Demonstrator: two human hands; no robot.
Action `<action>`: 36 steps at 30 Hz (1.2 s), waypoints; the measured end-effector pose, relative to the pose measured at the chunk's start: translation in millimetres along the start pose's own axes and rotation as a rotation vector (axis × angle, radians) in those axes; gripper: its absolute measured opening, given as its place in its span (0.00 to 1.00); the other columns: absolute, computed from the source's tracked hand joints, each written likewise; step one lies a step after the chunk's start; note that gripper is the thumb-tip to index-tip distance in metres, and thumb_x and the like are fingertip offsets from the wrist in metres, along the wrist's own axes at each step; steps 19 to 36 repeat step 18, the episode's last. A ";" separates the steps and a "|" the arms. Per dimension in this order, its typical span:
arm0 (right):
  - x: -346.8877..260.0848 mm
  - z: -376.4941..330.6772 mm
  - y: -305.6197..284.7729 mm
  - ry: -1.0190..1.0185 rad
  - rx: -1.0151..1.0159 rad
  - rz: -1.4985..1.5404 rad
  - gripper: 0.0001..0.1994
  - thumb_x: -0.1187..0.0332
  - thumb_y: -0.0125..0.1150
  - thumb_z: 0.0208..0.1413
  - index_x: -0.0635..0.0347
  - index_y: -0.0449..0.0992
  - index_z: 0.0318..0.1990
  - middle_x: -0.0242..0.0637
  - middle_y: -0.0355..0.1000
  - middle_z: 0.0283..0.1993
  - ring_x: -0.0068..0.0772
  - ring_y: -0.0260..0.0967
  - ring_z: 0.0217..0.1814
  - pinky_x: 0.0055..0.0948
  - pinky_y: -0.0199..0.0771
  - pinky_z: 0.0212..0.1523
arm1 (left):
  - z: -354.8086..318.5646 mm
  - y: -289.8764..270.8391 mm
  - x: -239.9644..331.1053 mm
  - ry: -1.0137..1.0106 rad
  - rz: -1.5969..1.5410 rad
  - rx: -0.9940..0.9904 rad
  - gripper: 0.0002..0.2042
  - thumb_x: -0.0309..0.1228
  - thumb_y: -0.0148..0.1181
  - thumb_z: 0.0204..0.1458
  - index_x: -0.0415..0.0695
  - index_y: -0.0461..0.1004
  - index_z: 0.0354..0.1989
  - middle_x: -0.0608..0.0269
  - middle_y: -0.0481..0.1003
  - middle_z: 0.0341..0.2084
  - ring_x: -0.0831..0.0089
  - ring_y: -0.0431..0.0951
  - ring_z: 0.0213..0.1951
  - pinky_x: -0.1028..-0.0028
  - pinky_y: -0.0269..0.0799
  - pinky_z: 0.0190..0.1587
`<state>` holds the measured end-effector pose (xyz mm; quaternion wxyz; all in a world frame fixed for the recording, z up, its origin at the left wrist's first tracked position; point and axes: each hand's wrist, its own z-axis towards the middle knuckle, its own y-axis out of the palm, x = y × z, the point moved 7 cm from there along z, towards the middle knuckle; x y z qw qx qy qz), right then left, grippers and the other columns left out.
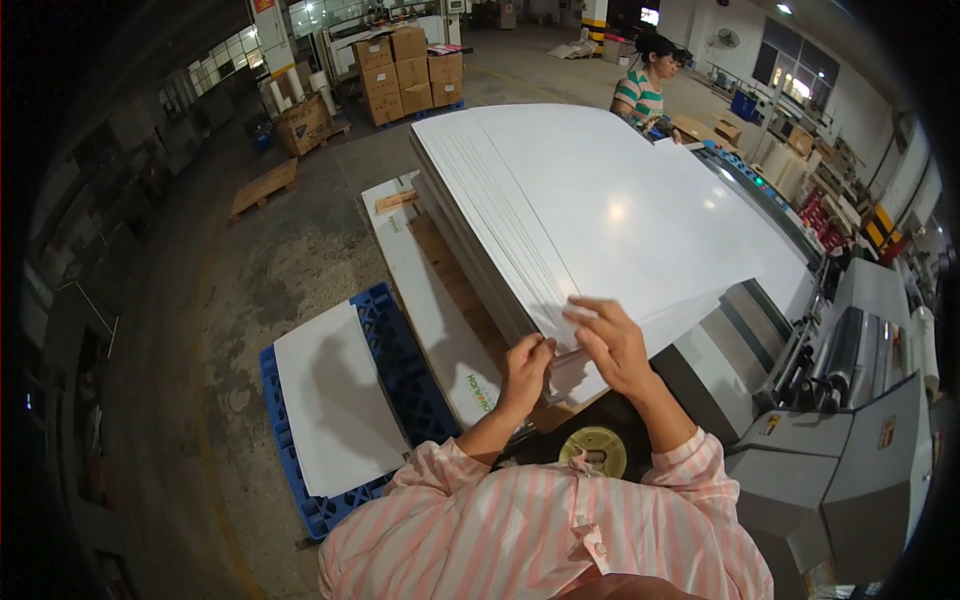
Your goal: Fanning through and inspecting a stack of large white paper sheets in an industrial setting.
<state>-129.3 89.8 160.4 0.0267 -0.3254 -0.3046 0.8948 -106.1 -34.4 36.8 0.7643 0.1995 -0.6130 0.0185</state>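
A tall stack of large glossy white sheets (640,180) lies before me, its top sheets fanned in steps along the left edge. At the near corner my left hand (527,370) is closed, thumb and fingers pinching the edge of the sheets. My right hand (612,343) is just to its right, over the same corner, with fingers stretched out and slightly blurred. Its palm side hides part of the corner. Below the corner a sheet edge hangs bent.
A grey machine with rollers (845,350) stands close on the right. At lower left, white sheets (335,400) lie on a blue pallet (385,335). Another person (640,95) is at the far side of the stack. Cardboard boxes (410,75) stand behind, near a wooden pallet (264,188).
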 end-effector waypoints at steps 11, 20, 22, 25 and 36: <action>33.6 -0.4 18.6 -0.026 -0.069 -0.455 0.14 0.60 0.50 0.55 0.59 0.74 0.40 0.38 0.70 0.44 0.41 0.65 0.48 0.42 0.59 0.51 | 4.4 -3.6 -13.3 0.017 0.005 0.012 0.11 0.27 0.52 0.51 0.39 0.63 0.19 0.75 0.58 0.16 0.87 0.57 0.22 0.81 0.55 0.23; 37.5 -16.6 22.7 0.018 -0.090 -0.442 0.14 0.57 0.53 0.53 0.55 0.74 0.42 0.39 0.69 0.48 0.38 0.63 0.54 0.47 0.51 0.59 | 2.0 -2.8 -9.0 -0.049 0.048 -0.042 0.07 0.30 0.54 0.53 0.40 0.70 0.27 0.75 0.66 0.20 0.86 0.64 0.26 0.83 0.62 0.31; 37.5 -16.6 22.7 0.018 -0.090 -0.442 0.14 0.57 0.53 0.53 0.55 0.74 0.42 0.39 0.69 0.48 0.38 0.63 0.54 0.47 0.51 0.59 | 2.0 -2.8 -9.0 -0.049 0.048 -0.042 0.07 0.30 0.54 0.53 0.40 0.70 0.27 0.75 0.66 0.20 0.86 0.64 0.26 0.83 0.62 0.31; 37.5 -16.6 22.7 0.018 -0.090 -0.442 0.14 0.57 0.53 0.53 0.55 0.74 0.42 0.39 0.69 0.48 0.38 0.63 0.54 0.47 0.51 0.59 | 2.0 -2.8 -9.0 -0.049 0.048 -0.042 0.07 0.30 0.54 0.53 0.40 0.70 0.27 0.75 0.66 0.20 0.86 0.64 0.26 0.83 0.62 0.31; 37.5 -16.6 22.7 0.018 -0.090 -0.442 0.14 0.57 0.53 0.53 0.55 0.74 0.42 0.39 0.69 0.48 0.38 0.63 0.54 0.47 0.51 0.59 | 2.0 -2.8 -9.0 -0.049 0.048 -0.042 0.07 0.30 0.54 0.53 0.40 0.70 0.27 0.75 0.66 0.20 0.86 0.64 0.26 0.83 0.62 0.31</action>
